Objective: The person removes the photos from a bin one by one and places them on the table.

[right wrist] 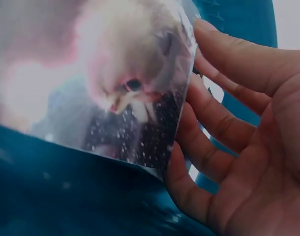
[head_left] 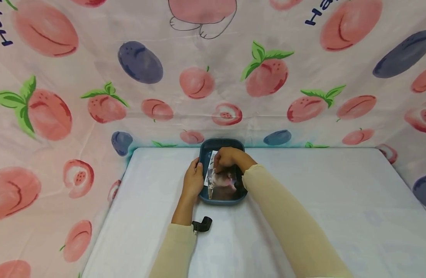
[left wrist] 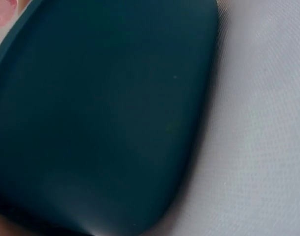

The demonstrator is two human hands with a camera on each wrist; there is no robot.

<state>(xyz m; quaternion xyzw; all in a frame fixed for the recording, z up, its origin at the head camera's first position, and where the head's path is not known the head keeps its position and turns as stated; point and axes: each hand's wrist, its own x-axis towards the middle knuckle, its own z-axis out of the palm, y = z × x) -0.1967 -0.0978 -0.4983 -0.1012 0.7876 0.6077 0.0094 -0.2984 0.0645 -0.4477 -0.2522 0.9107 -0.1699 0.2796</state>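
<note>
Here, pinched photo (head_left: 224,187), tray rim (head_left: 224,202), wide tabletop (head_left: 332,204)

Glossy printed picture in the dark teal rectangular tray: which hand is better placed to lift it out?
Probably the right hand: it grips the glossy picture by one edge; the left hand holds the tray.
</note>
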